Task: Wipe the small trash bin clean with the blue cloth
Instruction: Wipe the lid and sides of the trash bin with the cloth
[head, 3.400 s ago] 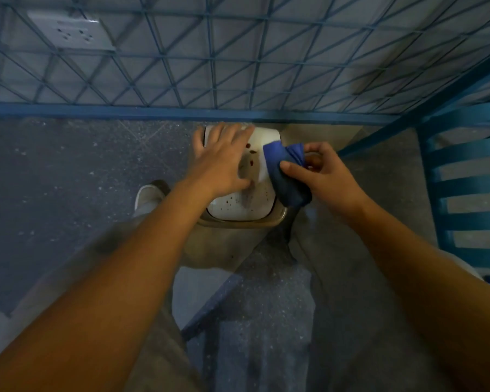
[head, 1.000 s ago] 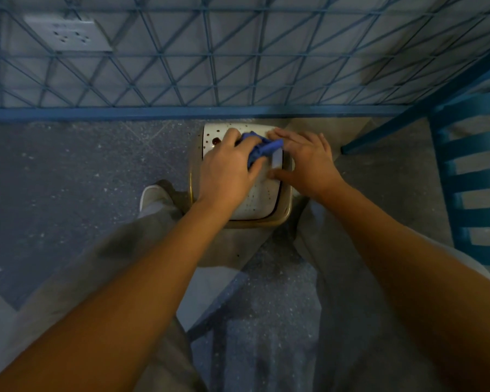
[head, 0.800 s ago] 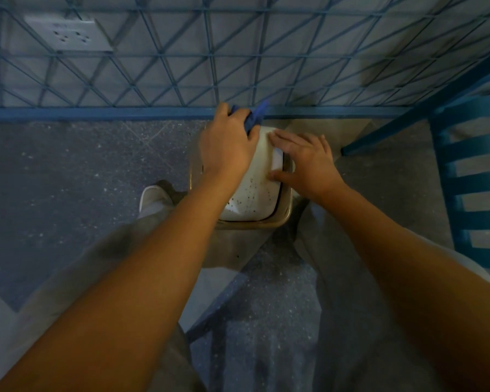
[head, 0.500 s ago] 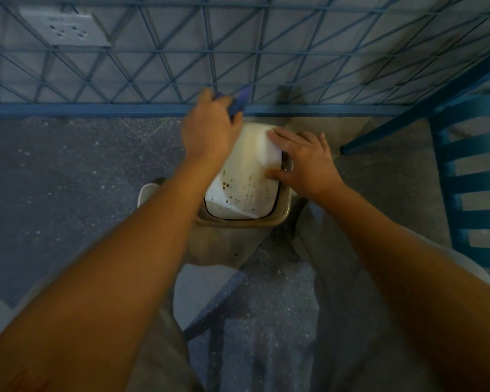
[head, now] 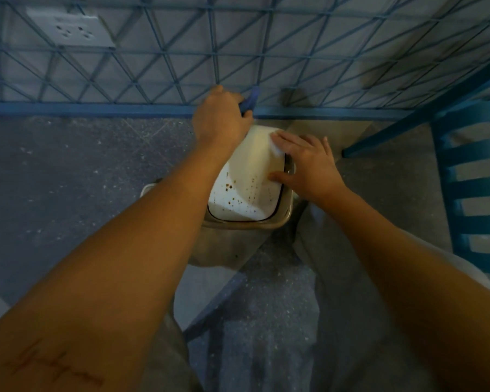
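The small trash bin (head: 280,220) stands on the floor between my knees, with a beige rim and a white lid (head: 244,190) speckled with brown spots at its near end. My left hand (head: 219,120) is at the bin's far edge, closed around the blue cloth (head: 249,101), of which only a corner sticks out above my fingers. My right hand (head: 309,162) lies flat on the lid's right side, fingers spread, thumb on the lid.
A blue wire grid (head: 181,52) runs along the wall just behind the bin, with a white socket (head: 71,29) upper left. A blue slatted chair (head: 475,176) stands at the right. My grey trouser legs flank the bin on the speckled floor.
The cloth passed from my right hand to my left. My left hand swept it from the lid's middle to the far edge, while my right hand settled flat on the lid's right side.
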### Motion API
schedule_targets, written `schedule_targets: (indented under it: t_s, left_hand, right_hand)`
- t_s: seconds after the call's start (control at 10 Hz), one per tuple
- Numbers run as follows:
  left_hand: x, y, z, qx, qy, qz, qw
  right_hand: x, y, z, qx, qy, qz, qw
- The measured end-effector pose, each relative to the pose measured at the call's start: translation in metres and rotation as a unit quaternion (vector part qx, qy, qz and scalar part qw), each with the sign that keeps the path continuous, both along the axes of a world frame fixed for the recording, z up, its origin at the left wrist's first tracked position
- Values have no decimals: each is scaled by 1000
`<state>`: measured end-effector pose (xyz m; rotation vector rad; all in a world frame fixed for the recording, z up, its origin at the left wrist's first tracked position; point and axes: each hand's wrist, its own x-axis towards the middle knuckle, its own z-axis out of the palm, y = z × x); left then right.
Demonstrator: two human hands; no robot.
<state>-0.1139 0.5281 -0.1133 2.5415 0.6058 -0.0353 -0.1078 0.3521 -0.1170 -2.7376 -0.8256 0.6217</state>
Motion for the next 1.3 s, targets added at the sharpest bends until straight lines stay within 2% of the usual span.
schedule_targets:
  t_s: [0.2,0.3,0.5,0.6,0.7,0.8,0.9,1.1,1.2,1.3]
  left_hand:
    - [10,-21,4,5,0,-74,997]
    - [2,-8,1,39,5,-58,998]
    - [-47,-12,5,1,-58,-22,998]
    - [-64,-19,2,2,-78,-42,996]
    - [-64,-5,-2,18,-83,22,996]
    - [-68,11,-6,-10,-84,131,988]
    - [-78,-1,-7,-53,-102,181,977]
    - [-86,-22,-13,-27,-118,123,985]
    - [-88,-10,-19,-40,-117,200,972]
    - [-96,-18,-18,-48,-119,206,970]
  right_hand:
    - [0,0,-2,-6,-9,5,1000]
    - [0,0,-2,-5,-11,8,1000]
    - [1,-3,-3,2,-7,11,1000]
    - [0,-2,-3,7,-5,9,1000]
    - [-1,-2,-3,18,0,7,1000]
    - [-1,-1,-2,17,0,3,1000]
    - [0,-1,-3,20,3,3,1000]
    - [-1,-1,-4,25,4,-3,1000]
    - [-1,-1,-3,25,7,-6,1000]
    - [-1,-1,-3,26,13,-9,1000]
